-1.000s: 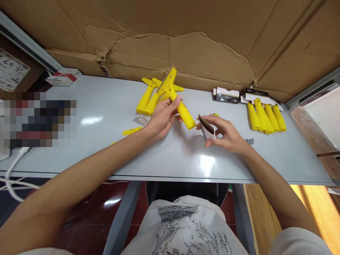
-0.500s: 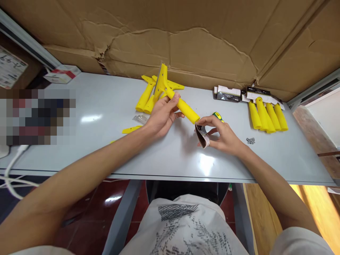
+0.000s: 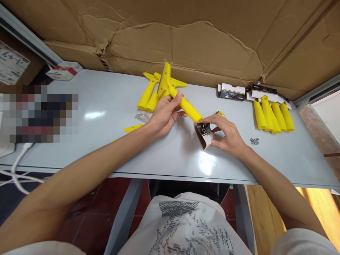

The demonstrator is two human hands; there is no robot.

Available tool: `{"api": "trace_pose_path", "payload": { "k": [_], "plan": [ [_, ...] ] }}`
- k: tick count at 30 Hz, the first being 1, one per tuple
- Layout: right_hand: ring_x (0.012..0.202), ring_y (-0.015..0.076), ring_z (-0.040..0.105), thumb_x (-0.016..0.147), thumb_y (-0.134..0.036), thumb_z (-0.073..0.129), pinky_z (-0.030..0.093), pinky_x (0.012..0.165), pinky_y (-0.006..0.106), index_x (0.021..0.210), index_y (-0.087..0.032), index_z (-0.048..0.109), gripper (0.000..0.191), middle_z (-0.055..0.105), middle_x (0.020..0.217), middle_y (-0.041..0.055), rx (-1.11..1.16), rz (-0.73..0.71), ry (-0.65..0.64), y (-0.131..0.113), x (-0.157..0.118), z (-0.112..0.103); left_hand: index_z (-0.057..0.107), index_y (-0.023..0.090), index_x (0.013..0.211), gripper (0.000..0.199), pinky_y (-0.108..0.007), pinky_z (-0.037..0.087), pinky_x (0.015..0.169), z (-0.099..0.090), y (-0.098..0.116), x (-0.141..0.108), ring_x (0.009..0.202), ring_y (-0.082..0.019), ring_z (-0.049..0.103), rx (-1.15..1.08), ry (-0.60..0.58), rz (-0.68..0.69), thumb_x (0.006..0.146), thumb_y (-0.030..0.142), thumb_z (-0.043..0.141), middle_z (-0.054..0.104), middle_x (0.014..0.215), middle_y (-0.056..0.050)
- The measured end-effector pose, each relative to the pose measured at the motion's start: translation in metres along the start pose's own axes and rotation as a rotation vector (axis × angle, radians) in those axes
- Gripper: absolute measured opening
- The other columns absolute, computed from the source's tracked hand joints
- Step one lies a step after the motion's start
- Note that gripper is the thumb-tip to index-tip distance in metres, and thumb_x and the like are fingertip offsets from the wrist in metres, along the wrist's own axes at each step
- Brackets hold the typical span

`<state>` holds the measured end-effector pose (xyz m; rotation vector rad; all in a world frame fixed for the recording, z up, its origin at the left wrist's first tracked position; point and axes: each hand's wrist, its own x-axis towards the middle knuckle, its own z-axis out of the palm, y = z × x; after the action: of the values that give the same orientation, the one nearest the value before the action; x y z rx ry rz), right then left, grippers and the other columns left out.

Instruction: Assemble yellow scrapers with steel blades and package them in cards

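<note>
Above the table, the left hand grasps a yellow scraper, its long axis slanting rightward to just beside the card sleeve pinched in the right hand.

Pale shirt, black print, finger ring

This looks like a small assembly or packing workshop. A smooth grey bench runs beneath the left hand's grip; a creased brown cardboard wall stands beyond it. Well right of that grip lie tapered yellow plastic handles, a heap of small dark parts and flat black-and-white printed cardboard packages.
</note>
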<state>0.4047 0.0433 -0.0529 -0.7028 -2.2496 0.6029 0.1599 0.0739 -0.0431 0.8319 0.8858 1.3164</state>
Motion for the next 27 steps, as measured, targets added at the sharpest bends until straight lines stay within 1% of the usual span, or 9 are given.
{"api": "trace_pose_path", "payload": {
  "k": [3, 7, 10, 14, 17, 20, 22, 25, 27],
  "plan": [
    [0.112, 0.0272, 0.071, 0.087, -0.018, 0.077, 0.070, 0.080, 0.042, 0.129, -0.029, 0.062, 0.047, 0.075, 0.128, 0.0082, 0.060, 0.095, -0.040, -0.003, -0.004, 0.001, 0.064, 0.020, 0.095, 0.028, -0.021, 0.051, 0.062, -0.001, -0.001, 0.001, 0.087, -0.013, 0.069, -0.009, 0.000, -0.008, 0.098, 0.039, 0.084, 0.065, 0.091, 0.000],
    [0.110, 0.0246, 0.073, 0.081, -0.013, 0.080, 0.070, 0.096, 0.047, 0.127, -0.030, 0.053, 0.055, 0.072, 0.128, 0.0055, 0.124, 0.194, -0.084, -0.004, -0.010, 0.004, 0.064, 0.018, 0.096, 0.034, -0.022, 0.051, 0.060, -0.001, -0.002, 0.001, 0.082, -0.013, 0.066, -0.050, -0.021, -0.012, 0.091, 0.040, 0.091, 0.064, 0.090, 0.000],
    [0.105, 0.0245, 0.073, 0.081, -0.008, 0.073, 0.069, 0.094, 0.048, 0.130, -0.030, 0.053, 0.058, 0.071, 0.127, 0.0062, 0.038, 0.142, -0.075, -0.004, -0.010, 0.007, 0.065, 0.018, 0.099, 0.037, -0.022, 0.053, 0.060, -0.002, -0.004, -0.001, 0.082, -0.014, 0.067, -0.044, -0.029, -0.036, 0.089, 0.041, 0.093, 0.067, 0.090, -0.001],
    [0.121, 0.0314, 0.068, 0.080, -0.009, 0.071, 0.068, 0.090, 0.049, 0.123, -0.027, 0.055, 0.050, 0.063, 0.144, 0.0127, -0.080, 0.129, -0.032, -0.005, -0.005, 0.009, 0.066, 0.017, 0.103, 0.045, -0.023, 0.055, 0.060, -0.005, -0.009, -0.003, 0.084, -0.017, 0.070, -0.004, -0.051, -0.069, 0.087, 0.049, 0.094, 0.071, 0.092, -0.004],
    [0.121, 0.0309, 0.066, 0.083, -0.009, 0.070, 0.066, 0.092, 0.050, 0.126, -0.028, 0.056, 0.050, 0.061, 0.139, 0.0120, -0.061, 0.121, -0.042, -0.005, -0.003, 0.009, 0.067, 0.017, 0.104, 0.048, -0.024, 0.055, 0.058, -0.008, -0.009, -0.001, 0.083, -0.018, 0.071, 0.034, -0.060, -0.058, 0.085, 0.051, 0.095, 0.072, 0.092, -0.005],
    [0.127, 0.0297, 0.064, 0.085, -0.005, 0.067, 0.064, 0.102, 0.050, 0.134, -0.030, 0.059, 0.055, 0.057, 0.139, 0.0117, -0.013, 0.046, -0.110, -0.007, -0.003, 0.011, 0.068, 0.018, 0.105, 0.042, -0.024, 0.056, 0.059, -0.011, -0.004, 0.004, 0.085, -0.018, 0.072, 0.055, -0.031, -0.029, 0.088, 0.048, 0.092, 0.072, 0.092, -0.005],
    [0.131, 0.0308, 0.061, 0.086, -0.006, 0.066, 0.063, 0.103, 0.051, 0.133, -0.029, 0.062, 0.053, 0.055, 0.140, 0.0131, -0.015, 0.005, -0.141, -0.010, -0.002, 0.013, 0.067, 0.018, 0.104, 0.035, -0.024, 0.056, 0.059, -0.012, 0.000, 0.006, 0.088, -0.018, 0.073, 0.046, 0.007, -0.022, 0.093, 0.044, 0.089, 0.072, 0.093, -0.005],
    [0.119, 0.0305, 0.063, 0.085, -0.007, 0.066, 0.062, 0.096, 0.051, 0.125, -0.026, 0.064, 0.044, 0.059, 0.129, 0.0131, -0.008, 0.003, -0.116, -0.012, 0.001, 0.015, 0.068, 0.018, 0.101, 0.031, -0.022, 0.056, 0.058, -0.012, 0.003, 0.006, 0.088, -0.018, 0.072, 0.016, 0.023, -0.033, 0.094, 0.041, 0.087, 0.072, 0.095, -0.005],
    [0.113, 0.0293, 0.065, 0.083, -0.006, 0.065, 0.062, 0.094, 0.049, 0.123, -0.026, 0.062, 0.045, 0.064, 0.123, 0.0113, 0.040, 0.022, -0.077, -0.011, 0.003, 0.014, 0.069, 0.018, 0.100, 0.036, -0.022, 0.057, 0.058, -0.012, 0.003, 0.002, 0.086, -0.017, 0.071, 0.002, -0.007, -0.040, 0.090, 0.045, 0.091, 0.071, 0.093, -0.005]
  ]
}}
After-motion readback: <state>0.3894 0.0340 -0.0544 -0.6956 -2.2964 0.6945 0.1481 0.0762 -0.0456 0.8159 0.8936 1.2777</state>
